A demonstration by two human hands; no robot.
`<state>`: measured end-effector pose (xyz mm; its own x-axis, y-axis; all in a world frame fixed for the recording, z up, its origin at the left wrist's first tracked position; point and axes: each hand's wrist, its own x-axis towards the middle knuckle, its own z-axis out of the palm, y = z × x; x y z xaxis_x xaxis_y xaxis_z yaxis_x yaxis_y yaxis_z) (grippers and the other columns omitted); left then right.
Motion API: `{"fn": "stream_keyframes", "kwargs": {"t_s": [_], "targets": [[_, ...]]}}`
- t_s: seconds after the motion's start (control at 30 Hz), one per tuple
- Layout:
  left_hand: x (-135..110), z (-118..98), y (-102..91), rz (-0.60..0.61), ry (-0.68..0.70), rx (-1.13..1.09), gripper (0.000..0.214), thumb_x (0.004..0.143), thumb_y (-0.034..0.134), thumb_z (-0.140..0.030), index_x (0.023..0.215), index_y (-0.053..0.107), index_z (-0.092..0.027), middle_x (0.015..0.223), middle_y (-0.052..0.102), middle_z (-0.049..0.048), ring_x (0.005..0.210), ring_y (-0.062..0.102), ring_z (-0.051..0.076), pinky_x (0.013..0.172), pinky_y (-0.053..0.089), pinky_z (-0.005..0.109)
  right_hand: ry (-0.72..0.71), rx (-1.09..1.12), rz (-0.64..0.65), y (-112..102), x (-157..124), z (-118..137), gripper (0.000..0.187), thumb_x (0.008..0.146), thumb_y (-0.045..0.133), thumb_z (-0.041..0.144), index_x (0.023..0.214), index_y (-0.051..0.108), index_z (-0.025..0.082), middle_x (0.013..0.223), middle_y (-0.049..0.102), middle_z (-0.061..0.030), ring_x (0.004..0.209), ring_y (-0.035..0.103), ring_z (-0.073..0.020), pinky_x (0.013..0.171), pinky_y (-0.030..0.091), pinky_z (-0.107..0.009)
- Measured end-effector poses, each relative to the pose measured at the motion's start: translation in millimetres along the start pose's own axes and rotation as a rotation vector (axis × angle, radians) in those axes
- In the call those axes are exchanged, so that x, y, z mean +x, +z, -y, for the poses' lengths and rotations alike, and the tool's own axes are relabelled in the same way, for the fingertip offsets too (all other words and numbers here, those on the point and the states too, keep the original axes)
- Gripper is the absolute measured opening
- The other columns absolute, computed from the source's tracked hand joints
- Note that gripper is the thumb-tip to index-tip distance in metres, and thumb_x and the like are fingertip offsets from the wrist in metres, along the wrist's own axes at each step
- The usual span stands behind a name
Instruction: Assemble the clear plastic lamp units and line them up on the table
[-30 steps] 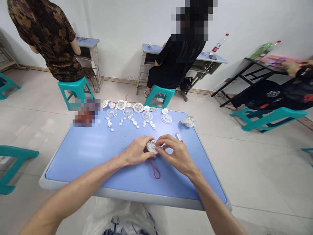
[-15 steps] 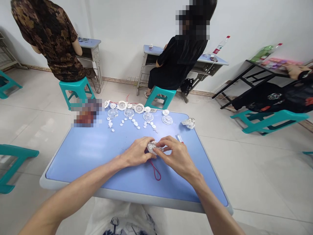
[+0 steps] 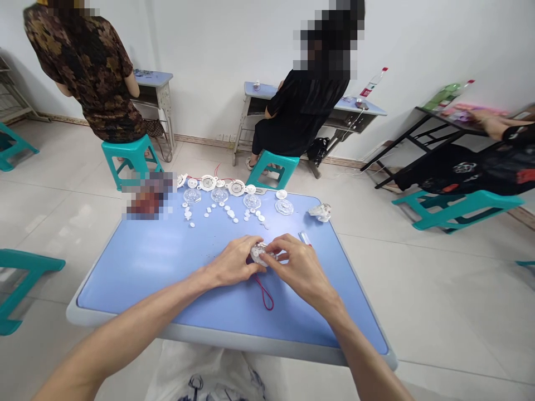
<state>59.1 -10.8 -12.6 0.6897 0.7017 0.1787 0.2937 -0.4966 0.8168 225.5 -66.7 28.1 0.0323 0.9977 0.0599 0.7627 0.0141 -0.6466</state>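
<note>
Between my hands, just above the blue tabletop [image 3: 175,239], is a small round white and clear plastic gear assembly [image 3: 258,255]. My left hand [image 3: 239,260] grips its left rim, thumb below and fingers above. The fingers of my right hand [image 3: 295,257] are bent over its right side, thumb and fingertips pressing on its top. Whether they pinch a small part there is hidden. A red cord loop [image 3: 267,298] hangs from the assembly and lies on the table.
Along the far edge lie clear discs [image 3: 252,201], small white gears [image 3: 230,214] and round white housings [image 3: 237,187]. A crumpled clear plastic piece [image 3: 321,212] and a small red-ended tool [image 3: 305,238] are at the right. Other people sit on green stools [image 3: 273,167] beyond.
My hands stay in nearly the same place around the gear assembly, with only slight finger movement. The whole view has shifted slightly.
</note>
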Motion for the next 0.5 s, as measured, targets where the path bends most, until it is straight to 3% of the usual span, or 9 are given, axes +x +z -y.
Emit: {"fn": "stream_keyframes", "kwargs": {"t_s": [0.37, 0.5], "targets": [[0.6, -0.9, 0.8, -0.009, 0.04, 0.029, 0.042, 0.079, 0.071, -0.022, 0.118, 0.056, -0.015, 0.115, 0.064, 0.0106, 0.106, 0.061, 0.026, 0.094, 0.047, 0.037, -0.038, 0.005, -0.065, 6.0, -3.0, -3.5, 0.013, 0.083, 0.059, 0.029, 0.085, 0.069, 0.022, 0.091, 0.064, -0.0031, 0.077, 0.065, -0.0172, 0.074, 0.054, -0.034], [0.0, -1.3, 1.3, -0.023, 0.044, 0.028, 0.037, 0.08, 0.069, -0.023, 0.115, 0.058, -0.015, 0.109, 0.066, 0.0092, 0.099, 0.062, 0.024, 0.088, 0.048, 0.036, -0.065, 0.01, -0.08, 8.3, -3.1, -5.9, 0.013, 0.082, 0.059, 0.029, 0.085, 0.069, 0.021, 0.091, 0.064, -0.0039, 0.077, 0.063, -0.0175, 0.073, 0.055, -0.035]]}}
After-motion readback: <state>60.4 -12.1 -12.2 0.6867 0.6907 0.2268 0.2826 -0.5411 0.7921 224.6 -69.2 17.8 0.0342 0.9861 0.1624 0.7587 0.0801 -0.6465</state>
